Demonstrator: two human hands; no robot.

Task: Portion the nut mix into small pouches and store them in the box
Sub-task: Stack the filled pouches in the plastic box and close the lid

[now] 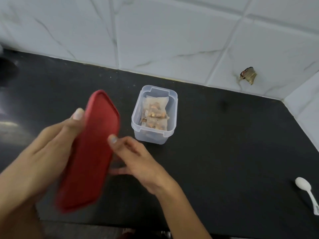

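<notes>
Black countertop (224, 144) at frame centre bears an uncovered clear box (170, 135) of nut pouches (156, 112); left hand (50, 149) and right hand (138, 159) grasp a red lid (89, 152).

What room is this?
Probably a kitchen: a dark counter against a white tiled wall, a plastic box of nut pouches, and a white spoon.

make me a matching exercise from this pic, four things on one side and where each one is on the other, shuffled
Things:
1. red lid
2. nut pouches
3. white spoon
4. clear box

Places:
A. inside the box
B. on the counter near the right edge
C. held up by both hands
D. standing open on the counter by the tiled wall

Pairs: 1-C, 2-A, 3-B, 4-D
</notes>
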